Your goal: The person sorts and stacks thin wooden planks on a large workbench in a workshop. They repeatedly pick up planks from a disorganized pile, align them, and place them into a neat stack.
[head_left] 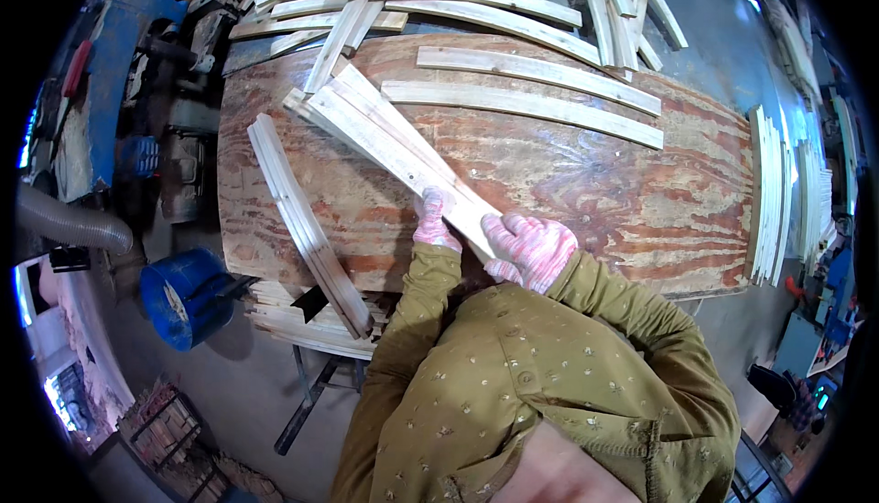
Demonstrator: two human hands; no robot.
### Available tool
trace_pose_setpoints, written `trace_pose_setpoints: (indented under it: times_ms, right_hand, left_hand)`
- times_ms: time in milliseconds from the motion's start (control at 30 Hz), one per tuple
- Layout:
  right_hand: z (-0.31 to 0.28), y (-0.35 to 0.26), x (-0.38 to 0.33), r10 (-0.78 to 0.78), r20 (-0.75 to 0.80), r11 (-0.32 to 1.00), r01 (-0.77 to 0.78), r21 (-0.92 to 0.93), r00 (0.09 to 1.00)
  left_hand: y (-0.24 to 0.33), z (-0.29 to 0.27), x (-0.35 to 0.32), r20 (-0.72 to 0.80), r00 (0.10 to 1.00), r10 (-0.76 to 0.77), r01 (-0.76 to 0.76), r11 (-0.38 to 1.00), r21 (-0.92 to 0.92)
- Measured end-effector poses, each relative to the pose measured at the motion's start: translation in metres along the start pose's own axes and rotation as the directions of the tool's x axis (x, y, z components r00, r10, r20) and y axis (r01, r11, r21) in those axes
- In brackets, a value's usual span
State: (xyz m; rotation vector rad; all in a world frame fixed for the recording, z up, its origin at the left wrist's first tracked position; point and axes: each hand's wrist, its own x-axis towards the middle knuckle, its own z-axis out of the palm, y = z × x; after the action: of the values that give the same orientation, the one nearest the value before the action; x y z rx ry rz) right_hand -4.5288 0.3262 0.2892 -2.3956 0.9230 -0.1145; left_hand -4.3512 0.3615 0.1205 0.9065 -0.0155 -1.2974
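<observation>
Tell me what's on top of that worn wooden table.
On the table, two loose boards lie toward the far side; a strip stack overhangs the near edge. The left hand and right hand hold planks over it. What's directly beneath these is hidden.

Your left hand (434,217) is bent in a grip, with its thumb side pointing to 12 o'clock. Your right hand (529,248) sits apart from it, between its 3 and 4 o'clock, and the fingers (518,227) are curled over toward 10 o'clock. Both hands wear pink-and-white gloves. Your left forearm (430,274) rises steeply, toward between 12 and 1 o'clock. Your right forearm (612,291) reaches inward toward 10 o'clock, with the elbow bent outward. Olive sleeves cover both arms until the wrists.
</observation>
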Motion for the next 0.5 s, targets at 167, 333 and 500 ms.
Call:
trace_pose_setpoints:
  times_ms: [167,333,500]
  right_hand:
    - [-0.038,0.079,0.067,0.401,-0.072,0.867,-0.404,-0.293,0.913]
    - [-0.034,0.170,0.100,0.536,0.053,0.709,-0.416,-0.570,0.842]
    - [-0.044,0.203,0.099,0.292,-0.236,0.786,-0.374,-0.492,0.927]
  left_hand:
    - [0.006,0.034,-0.001,-0.133,0.991,0.029,-0.023,0.999,0.047]
    - [-0.010,0.032,0.004,-0.201,0.965,0.167,-0.132,0.975,0.177]
    - [-0.011,0.016,0.002,-0.128,0.977,0.173,-0.139,0.961,0.238]
